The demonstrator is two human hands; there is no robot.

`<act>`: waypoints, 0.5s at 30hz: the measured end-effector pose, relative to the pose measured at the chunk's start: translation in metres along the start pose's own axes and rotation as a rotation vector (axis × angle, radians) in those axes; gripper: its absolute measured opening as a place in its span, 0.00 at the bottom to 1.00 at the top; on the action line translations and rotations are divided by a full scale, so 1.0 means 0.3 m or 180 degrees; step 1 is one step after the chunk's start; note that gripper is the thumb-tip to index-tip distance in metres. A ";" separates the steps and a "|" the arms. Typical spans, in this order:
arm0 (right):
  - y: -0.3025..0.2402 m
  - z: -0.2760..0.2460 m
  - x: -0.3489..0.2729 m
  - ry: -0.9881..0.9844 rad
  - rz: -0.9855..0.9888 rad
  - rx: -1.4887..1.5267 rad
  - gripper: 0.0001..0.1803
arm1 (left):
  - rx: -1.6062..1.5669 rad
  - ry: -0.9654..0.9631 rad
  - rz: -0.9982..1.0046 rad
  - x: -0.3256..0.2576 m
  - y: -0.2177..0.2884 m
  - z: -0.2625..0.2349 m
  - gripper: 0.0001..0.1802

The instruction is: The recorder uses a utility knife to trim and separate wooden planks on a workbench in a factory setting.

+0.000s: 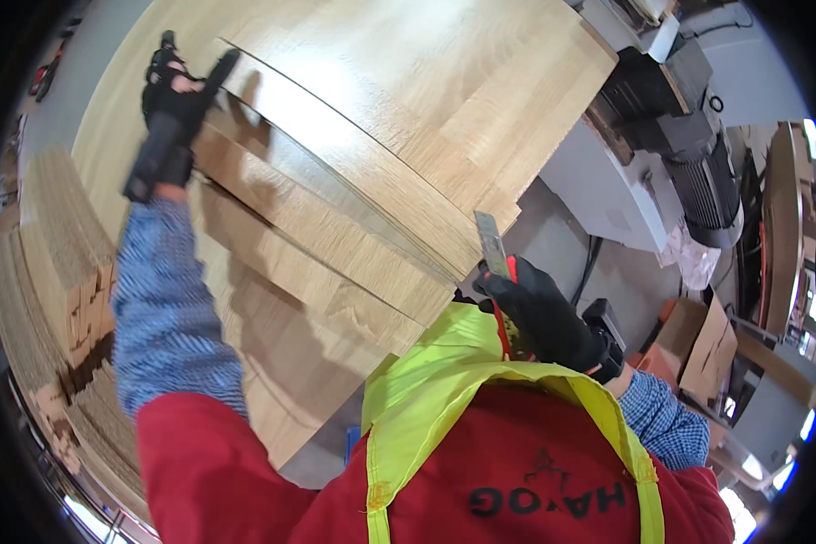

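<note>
My left hand (177,95), in a black glove, is at the far left ends of several pale wood-grain strips. Its fingers are spread, with the thumb stretched toward a narrow upper strip (354,150), and it casts a shadow on the wood. Whether it touches the strips is hard to tell. Beside that strip lie a middle strip (322,222) and a lower strip (317,286), side by side on larger wood-grain panels (426,72). At the strips' near right ends, my gloved right hand (544,313) is closed around a flat metal-bladed tool (490,238) with red on its handle.
Stacked brown boards (59,245) stand at the left. To the right are a grey machine body (607,195) and a dark ribbed motor (705,186). Cardboard pieces (698,344) lie at lower right. A yellow apron (417,372) hangs in front of me, close to the panel edge.
</note>
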State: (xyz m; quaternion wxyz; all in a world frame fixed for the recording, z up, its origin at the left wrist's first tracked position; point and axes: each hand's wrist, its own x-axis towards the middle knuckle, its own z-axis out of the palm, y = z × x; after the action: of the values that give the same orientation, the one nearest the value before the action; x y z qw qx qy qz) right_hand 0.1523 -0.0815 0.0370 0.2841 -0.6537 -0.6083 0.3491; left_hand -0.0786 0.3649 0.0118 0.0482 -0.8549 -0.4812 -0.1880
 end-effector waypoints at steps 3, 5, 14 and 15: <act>-0.113 0.011 0.078 -0.0162 0.1410 0.1002 0.07 | -0.1378 -0.1065 -0.0559 0.117 -0.227 0.046 0.50; -0.052 0.033 0.067 -0.0040 0.0350 -0.0187 0.09 | -0.1722 -0.1486 -0.0766 0.131 -0.125 0.058 0.49; -0.070 -0.043 0.066 -0.0099 0.1478 0.0509 0.11 | -0.2021 -0.1601 -0.0520 0.050 -0.289 0.060 0.51; -0.052 -0.076 0.060 -0.0284 0.1460 0.0020 0.11 | -0.1988 -0.1601 -0.0547 0.043 -0.295 0.046 0.51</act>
State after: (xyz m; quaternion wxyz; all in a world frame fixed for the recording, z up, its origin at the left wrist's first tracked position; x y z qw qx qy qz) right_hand 0.1615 -0.0610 0.0610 0.1722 -0.7579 -0.4547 0.4349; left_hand -0.1430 0.4261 -0.0049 -0.3487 -0.8043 -0.4675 -0.1136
